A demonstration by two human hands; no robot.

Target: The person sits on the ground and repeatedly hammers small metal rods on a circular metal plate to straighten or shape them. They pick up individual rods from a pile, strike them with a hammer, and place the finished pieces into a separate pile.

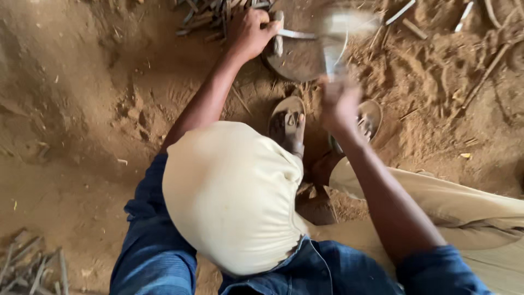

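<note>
On bare sandy ground (71, 109), largest first: your bent knees in cream trousers (232, 196), sandalled feet (287, 125) below. Round stone block (300, 60), flat in the dirt ahead of your feet. Thin metal strip (295, 34), long axis level, pointing left to right across the block. Your left hand (250, 33), arm outstretched, pinches the strip's left end. Your right hand (339, 101), raised, is closed round a blurred hammer (335, 38).
</note>
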